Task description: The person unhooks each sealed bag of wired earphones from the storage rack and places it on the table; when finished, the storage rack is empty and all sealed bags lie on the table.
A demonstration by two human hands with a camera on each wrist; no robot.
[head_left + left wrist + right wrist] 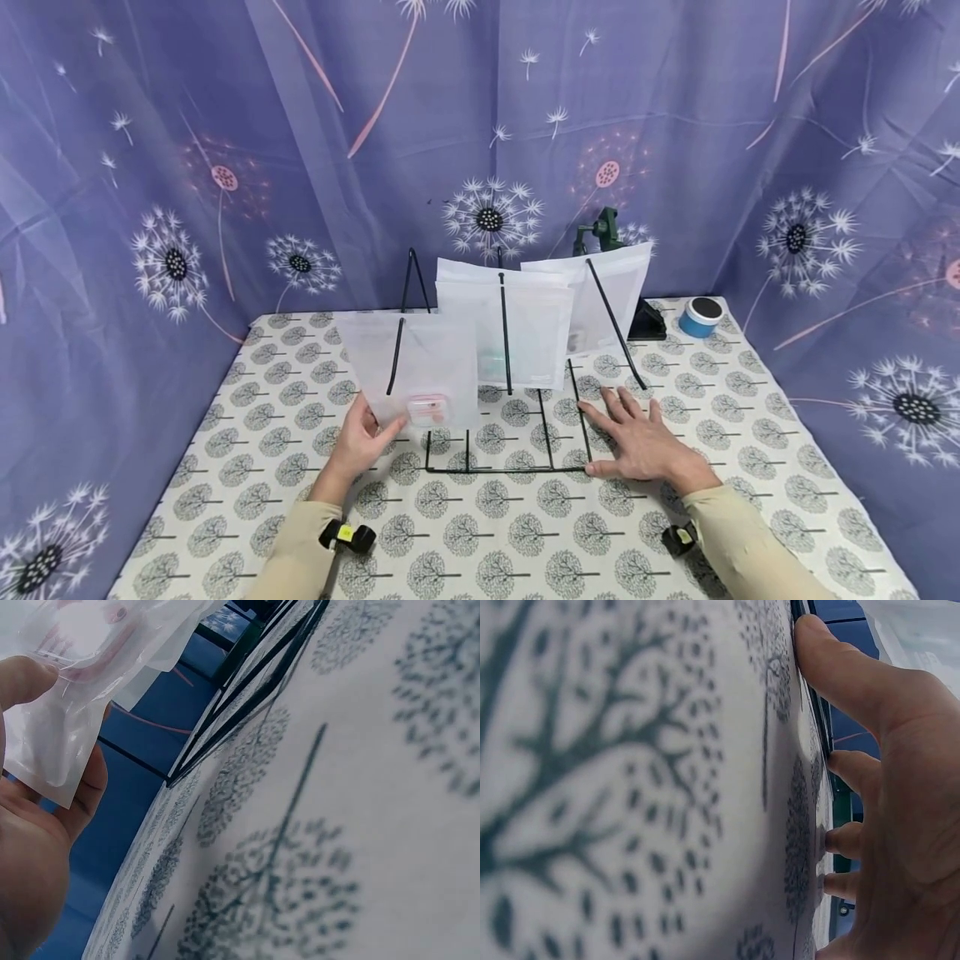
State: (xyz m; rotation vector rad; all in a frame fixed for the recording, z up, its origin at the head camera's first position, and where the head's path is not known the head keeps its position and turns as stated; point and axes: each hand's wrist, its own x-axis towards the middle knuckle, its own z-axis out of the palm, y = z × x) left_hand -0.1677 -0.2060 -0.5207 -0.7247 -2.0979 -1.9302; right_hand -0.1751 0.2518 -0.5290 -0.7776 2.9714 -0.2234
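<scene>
A translucent white pouch (442, 358) with a small pink-edged item (427, 409) showing through it stands at the left of a black wire rack (510, 471). My left hand (356, 446) pinches its lower left corner between thumb and fingers, seen closer in the left wrist view (30, 855). One rack rod crosses the pouch's front. A middle pouch (536, 325) and a right pouch (615, 292) stand behind other rods. My right hand (645, 442) rests on the cloth with fingers spread, its thumb and fingertips at the rack base's right edge.
A blue and white round tub (699, 320) with a dark top stands at the back right. Behind the right pouch rises a dark green stand (602, 227) on a black base (647, 322). Purple curtains (360, 167) enclose the tree-patterned tablecloth (525, 533).
</scene>
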